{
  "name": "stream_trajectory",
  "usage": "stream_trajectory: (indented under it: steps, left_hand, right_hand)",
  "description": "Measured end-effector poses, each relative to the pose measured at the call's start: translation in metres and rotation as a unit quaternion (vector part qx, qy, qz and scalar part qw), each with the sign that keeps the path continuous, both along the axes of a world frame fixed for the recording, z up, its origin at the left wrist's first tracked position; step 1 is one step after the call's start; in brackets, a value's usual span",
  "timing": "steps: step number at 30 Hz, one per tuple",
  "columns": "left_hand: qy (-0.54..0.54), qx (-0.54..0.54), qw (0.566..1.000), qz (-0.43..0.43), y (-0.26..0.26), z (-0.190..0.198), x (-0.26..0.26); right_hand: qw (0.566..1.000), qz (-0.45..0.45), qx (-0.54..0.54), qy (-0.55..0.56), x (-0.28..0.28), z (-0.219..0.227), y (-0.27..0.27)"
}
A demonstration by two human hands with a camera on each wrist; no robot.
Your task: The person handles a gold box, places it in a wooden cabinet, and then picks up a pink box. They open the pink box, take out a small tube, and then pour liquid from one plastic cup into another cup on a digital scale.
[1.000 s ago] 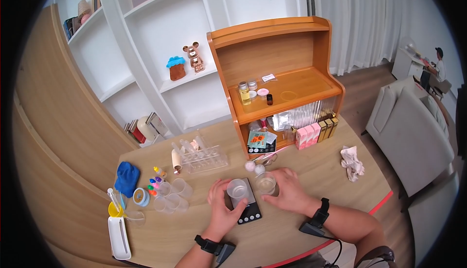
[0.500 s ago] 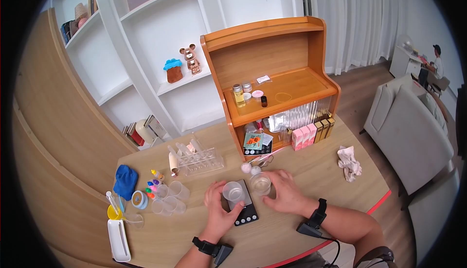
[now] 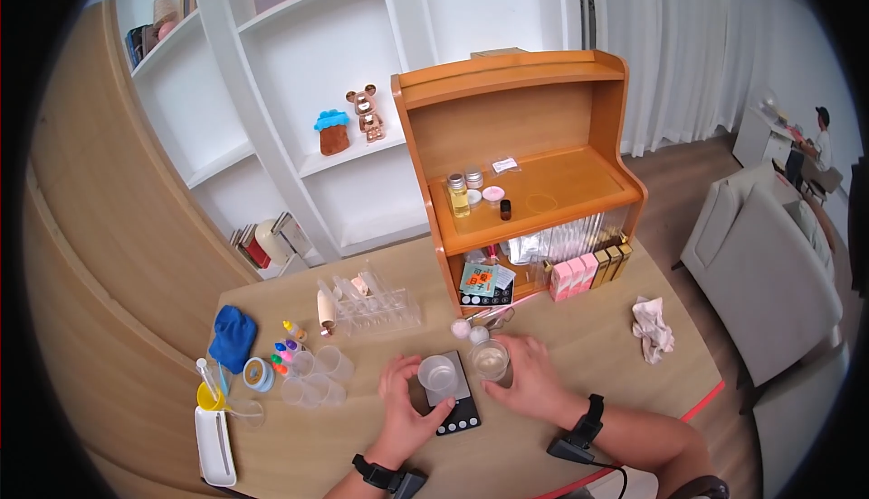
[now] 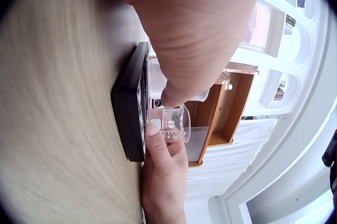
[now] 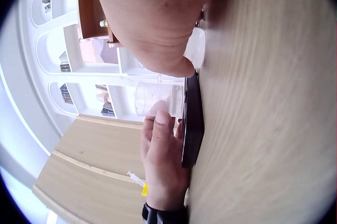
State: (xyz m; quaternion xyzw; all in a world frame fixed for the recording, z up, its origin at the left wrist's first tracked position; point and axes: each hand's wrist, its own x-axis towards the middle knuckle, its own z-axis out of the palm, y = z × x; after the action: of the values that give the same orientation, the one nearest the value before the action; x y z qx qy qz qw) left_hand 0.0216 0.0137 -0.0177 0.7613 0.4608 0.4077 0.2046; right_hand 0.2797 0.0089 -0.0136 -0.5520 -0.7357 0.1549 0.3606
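A flat black pocket scale (image 3: 460, 419) with round buttons lies on the table. On its plate stands a clear plastic cup (image 3: 438, 374), held at the sides between the thumb and fingers of my left hand (image 3: 405, 410). Just right of the scale, my right hand (image 3: 536, 383) grips a small glass beaker (image 3: 490, 359) containing some clear liquid. White markings show on the beaker (image 4: 178, 121) in the left wrist view. The right wrist view shows the cup (image 5: 158, 97) upright on the scale, with the left thumb against its wall.
Several clear cups (image 3: 317, 381) stand at left, near small coloured dropper bottles (image 3: 288, 350). Behind them is an acrylic test tube rack (image 3: 380, 309). A wooden shelf unit (image 3: 520, 128) stands at the back, with pink boxes (image 3: 570, 277) before it. Crumpled tissue (image 3: 652, 329) lies at right.
The head view has tilted, shifting the whole scene slightly in the picture. Both hands keep their hold on the cup and the beaker, with little movement relative to the scale.
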Motion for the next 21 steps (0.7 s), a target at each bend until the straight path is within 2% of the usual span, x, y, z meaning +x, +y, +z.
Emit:
stream_trajectory:
  steps: [5, 10, 21]
  left_hand:
    - [-0.009, 0.003, 1.0, 0.011, 0.0, -0.003, -0.002]
    - [-0.006, -0.012, 1.0, -0.001, 0.0, -0.004, -0.002]
    - [0.02, -0.001, 1.0, -0.005, -0.003, -0.003, -0.002]
  right_hand:
    - [1.0, 0.015, -0.018, 0.006, 0.001, 0.001, 0.0]
    - [0.999, -0.013, -0.023, 0.035, 0.0, 0.003, -0.002]
    - [0.999, -0.004, -0.031, 0.006, 0.001, 0.009, -0.003]
